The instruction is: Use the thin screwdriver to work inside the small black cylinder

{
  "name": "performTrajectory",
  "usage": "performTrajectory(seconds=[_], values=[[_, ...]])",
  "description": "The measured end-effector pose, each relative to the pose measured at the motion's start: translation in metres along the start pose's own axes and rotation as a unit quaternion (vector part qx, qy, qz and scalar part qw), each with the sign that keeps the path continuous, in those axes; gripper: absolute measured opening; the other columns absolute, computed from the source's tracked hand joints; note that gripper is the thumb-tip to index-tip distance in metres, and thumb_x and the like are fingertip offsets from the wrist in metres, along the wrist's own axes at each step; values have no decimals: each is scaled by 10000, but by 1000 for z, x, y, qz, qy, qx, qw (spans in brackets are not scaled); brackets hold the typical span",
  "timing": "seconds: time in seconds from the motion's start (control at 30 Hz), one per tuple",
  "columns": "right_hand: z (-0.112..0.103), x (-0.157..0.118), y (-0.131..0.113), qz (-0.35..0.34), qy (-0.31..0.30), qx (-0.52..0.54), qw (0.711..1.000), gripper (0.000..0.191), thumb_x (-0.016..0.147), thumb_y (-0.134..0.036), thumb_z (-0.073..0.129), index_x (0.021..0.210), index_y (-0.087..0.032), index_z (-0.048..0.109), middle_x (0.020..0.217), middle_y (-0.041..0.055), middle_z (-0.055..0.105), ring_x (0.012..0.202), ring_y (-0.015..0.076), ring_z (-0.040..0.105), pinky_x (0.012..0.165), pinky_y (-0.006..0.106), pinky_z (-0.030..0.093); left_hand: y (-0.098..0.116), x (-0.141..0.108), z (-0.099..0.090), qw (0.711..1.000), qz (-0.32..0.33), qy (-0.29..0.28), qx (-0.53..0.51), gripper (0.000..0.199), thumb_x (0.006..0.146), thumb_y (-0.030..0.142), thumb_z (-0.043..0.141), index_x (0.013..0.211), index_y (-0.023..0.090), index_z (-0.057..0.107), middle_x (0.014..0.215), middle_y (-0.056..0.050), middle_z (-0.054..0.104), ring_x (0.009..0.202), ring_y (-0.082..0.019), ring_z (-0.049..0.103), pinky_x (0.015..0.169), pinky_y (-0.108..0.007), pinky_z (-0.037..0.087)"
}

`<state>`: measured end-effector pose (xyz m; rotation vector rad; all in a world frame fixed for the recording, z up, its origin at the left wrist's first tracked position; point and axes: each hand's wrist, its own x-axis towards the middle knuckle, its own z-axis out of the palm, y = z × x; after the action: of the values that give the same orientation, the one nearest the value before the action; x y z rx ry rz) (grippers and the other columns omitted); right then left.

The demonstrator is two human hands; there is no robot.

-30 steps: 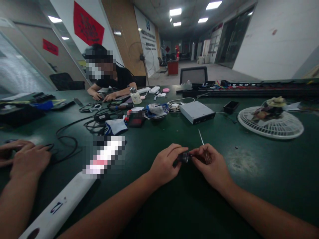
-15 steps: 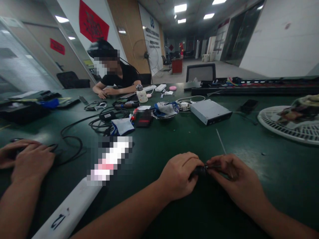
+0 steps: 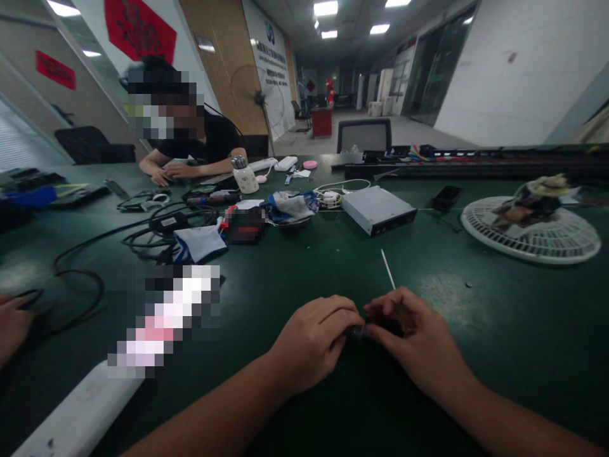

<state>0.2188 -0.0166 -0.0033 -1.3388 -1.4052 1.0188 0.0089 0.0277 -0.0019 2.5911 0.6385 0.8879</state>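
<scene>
My left hand (image 3: 316,343) is closed around a small dark cylindrical piece (image 3: 354,331), and only its end shows past the fingers. Thumb and fingertips of my right hand (image 3: 413,336) meet at that end, curled in a pinch; what they hold is hidden in shadow. A thin whitish rod (image 3: 387,269) sticks out beyond the right hand's knuckles. Whether it lies on the table or is held, I cannot tell. Both forearms rest low over the dark green table (image 3: 304,279).
To the left lies a long white object (image 3: 71,412), its upper part blurred. Another person's hand (image 3: 14,324) is at the left edge. Beyond are cables (image 3: 90,241), a white-and-blue glove (image 3: 200,242), a grey disc drive (image 3: 378,206) and a white fan grille (image 3: 528,244).
The view has swung to the right, so everything sits further left. My right hand's fingers have curled, and the thin metal piece seen between them before is now hidden.
</scene>
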Motion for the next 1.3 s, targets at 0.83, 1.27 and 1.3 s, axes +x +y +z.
performTrajectory(seconds=[0.83, 1.27, 1.3], values=[[-10, -10, 0, -191, 34, 11, 981, 297, 1074, -372, 419, 1169, -332, 697, 1018, 31, 732, 886, 201, 659, 771, 345, 520, 2, 5, -3, 964, -251, 80, 11, 359, 749, -13, 622, 1023, 216, 582, 1040, -26, 629, 957, -218, 598, 819, -382, 496], [-10, -8, -8, -166, -75, 23, 983, 259, 1052, -326, 462, 1092, -314, 718, 996, 27, 719, 928, 211, 662, 814, 359, 504, 0, 6, -3, 978, -187, 93, -26, 310, 726, -38, 619, 917, 198, 557, 930, -11, 600, 836, -178, 579, 709, -313, 466], [-10, -8, -8, -160, -80, 14, 984, 253, 1050, -322, 470, 1095, -314, 719, 1005, 26, 720, 944, 210, 664, 825, 356, 503, 0, 6, -2, 979, -182, 91, -23, 311, 726, -40, 617, 917, 198, 556, 933, -11, 600, 839, -180, 578, 712, -315, 465]])
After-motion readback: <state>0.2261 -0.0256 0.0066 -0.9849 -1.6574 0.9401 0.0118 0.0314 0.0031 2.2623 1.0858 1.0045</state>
